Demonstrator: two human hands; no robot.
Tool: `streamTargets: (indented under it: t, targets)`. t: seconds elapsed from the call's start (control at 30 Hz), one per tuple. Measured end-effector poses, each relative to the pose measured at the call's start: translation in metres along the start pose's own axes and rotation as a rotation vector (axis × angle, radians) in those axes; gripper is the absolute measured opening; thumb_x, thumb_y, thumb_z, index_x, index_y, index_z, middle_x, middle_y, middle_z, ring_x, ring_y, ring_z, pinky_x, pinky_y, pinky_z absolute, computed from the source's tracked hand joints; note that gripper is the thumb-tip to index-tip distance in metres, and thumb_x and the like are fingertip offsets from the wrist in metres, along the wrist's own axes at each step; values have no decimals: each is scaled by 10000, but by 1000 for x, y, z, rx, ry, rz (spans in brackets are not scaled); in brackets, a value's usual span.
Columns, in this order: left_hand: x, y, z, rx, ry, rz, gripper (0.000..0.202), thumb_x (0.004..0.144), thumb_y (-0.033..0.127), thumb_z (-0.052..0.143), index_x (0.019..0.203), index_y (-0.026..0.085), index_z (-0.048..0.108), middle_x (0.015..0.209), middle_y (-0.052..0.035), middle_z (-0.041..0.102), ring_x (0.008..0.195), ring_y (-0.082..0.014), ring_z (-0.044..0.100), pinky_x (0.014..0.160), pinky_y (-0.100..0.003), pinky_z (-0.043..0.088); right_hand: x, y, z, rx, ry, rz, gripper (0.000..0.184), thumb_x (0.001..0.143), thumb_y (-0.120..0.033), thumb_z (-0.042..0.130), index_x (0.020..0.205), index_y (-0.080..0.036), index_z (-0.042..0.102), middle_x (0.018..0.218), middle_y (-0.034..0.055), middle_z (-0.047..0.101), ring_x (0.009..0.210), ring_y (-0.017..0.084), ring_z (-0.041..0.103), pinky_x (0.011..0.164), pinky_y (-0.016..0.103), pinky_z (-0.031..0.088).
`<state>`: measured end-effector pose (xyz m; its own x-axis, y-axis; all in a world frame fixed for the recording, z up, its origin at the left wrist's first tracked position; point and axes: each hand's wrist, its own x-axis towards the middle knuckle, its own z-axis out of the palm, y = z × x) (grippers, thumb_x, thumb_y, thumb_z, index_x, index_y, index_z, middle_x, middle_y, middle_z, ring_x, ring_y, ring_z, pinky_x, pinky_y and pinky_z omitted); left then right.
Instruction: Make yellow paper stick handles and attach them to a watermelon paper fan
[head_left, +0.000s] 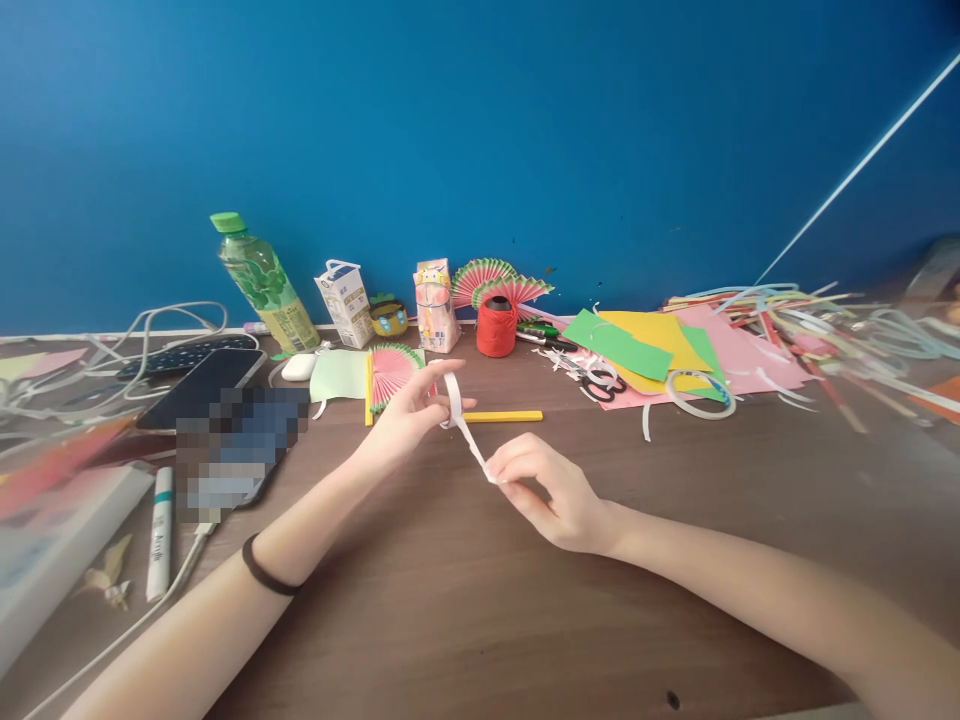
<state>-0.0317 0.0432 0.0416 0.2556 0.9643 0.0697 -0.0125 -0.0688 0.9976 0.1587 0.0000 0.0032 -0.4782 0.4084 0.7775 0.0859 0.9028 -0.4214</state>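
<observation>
Fingers of my left hand [409, 415] are closed around a narrow roll of white tape [454, 398]. A short strip of tape [474, 447] runs from the roll down to my right hand [551, 490], which pinches its free end between thumb and fingertips. Both hands are raised over the middle of the brown table [420, 600]. Just behind them lies a yellow paper strip [510, 416], partly covered by the left fingers. Beyond my left hand is a small pink and green pleated paper fan [395, 375] with a yellow edge strip.
Along the blue wall stand a green-capped bottle [266, 285], a carton [345, 305], a pink box [435, 305] and a red spool [496, 330]. Scissors [604, 383], a tape roll [701, 395] and coloured paper [645, 345] lie right; phones [202, 385], cables and a marker [160, 535] left.
</observation>
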Motion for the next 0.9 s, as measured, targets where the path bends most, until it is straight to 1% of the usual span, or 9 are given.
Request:
streamTargets:
  t: [0.17, 0.3, 0.37, 0.47, 0.57, 0.67, 0.73, 0.83, 0.9]
  targets:
    - [1, -7, -6, 116, -149, 34, 679, 670, 107, 589, 1297, 278, 394, 936, -22, 555, 990, -221, 592, 754, -303, 471, 5, 1, -6, 109, 132, 185, 141, 868, -103, 437, 930, -220, 481, 903, 48, 574, 885, 160, 569, 774, 342, 493]
    - [-1, -8, -6, 284, -175, 46, 636, 776, 197, 538, 1371, 279, 331, 790, -10, 626, 879, -195, 615, 822, -340, 451, 13, 4, -14, 106, 266, 286, 91, 890, -149, 432, 890, -229, 475, 910, 39, 546, 880, 153, 551, 780, 344, 471]
    - [-2, -5, -4, 331, -185, 44, 567, 810, 236, 502, 1362, 257, 370, 723, -21, 655, 1011, -229, 583, 883, -359, 422, 18, 5, -17, 81, 316, 313, 75, 892, -171, 438, 860, -228, 474, 889, 36, 542, 859, 148, 541, 747, 323, 469]
    - [-6, -1, 0, 294, -250, 32, 535, 843, 248, 442, 1370, 215, 361, 646, -37, 654, 1269, -237, 396, 951, -374, 366, 23, 6, -22, 82, 351, 356, 62, 894, -207, 446, 845, -226, 480, 882, 38, 535, 878, 151, 541, 765, 323, 472]
    - [-8, 1, 2, 253, -318, 8, 542, 859, 226, 382, 1395, 188, 310, 576, -19, 609, 1302, -217, 352, 996, -388, 311, 25, 9, -25, 124, 381, 397, 62, 888, -259, 469, 839, -222, 480, 1003, 59, 523, 995, 167, 541, 869, 359, 462]
    - [-9, 3, 2, 263, -321, -13, 543, 853, 235, 385, 1391, 197, 323, 532, 6, 574, 1104, -235, 530, 976, -397, 323, 27, 11, -27, 270, 365, 438, 88, 898, -304, 455, 857, -231, 427, 1067, 62, 560, 1045, 177, 562, 920, 398, 452]
    - [-10, 4, 2, 264, -313, -34, 524, 849, 249, 390, 1372, 216, 365, 513, 22, 558, 852, -218, 588, 930, -399, 356, 28, 10, -28, 407, 326, 474, 108, 915, -323, 418, 863, -245, 365, 952, 40, 634, 963, 176, 614, 875, 417, 481]
    - [-10, 5, 2, 189, -305, -46, 490, 842, 246, 399, 1331, 240, 433, 530, 38, 554, 596, -152, 502, 863, -377, 382, 29, 6, -27, 548, 288, 529, 138, 917, -333, 416, 845, -247, 334, 768, 0, 662, 815, 175, 653, 777, 410, 523]
    - [-8, 6, 1, 89, -308, -69, 482, 822, 241, 424, 1301, 249, 471, 685, 17, 619, 507, -103, 416, 755, -341, 406, 30, 2, -28, 601, 283, 553, 140, 906, -324, 446, 837, -238, 359, 714, -14, 645, 734, 162, 648, 733, 390, 534]
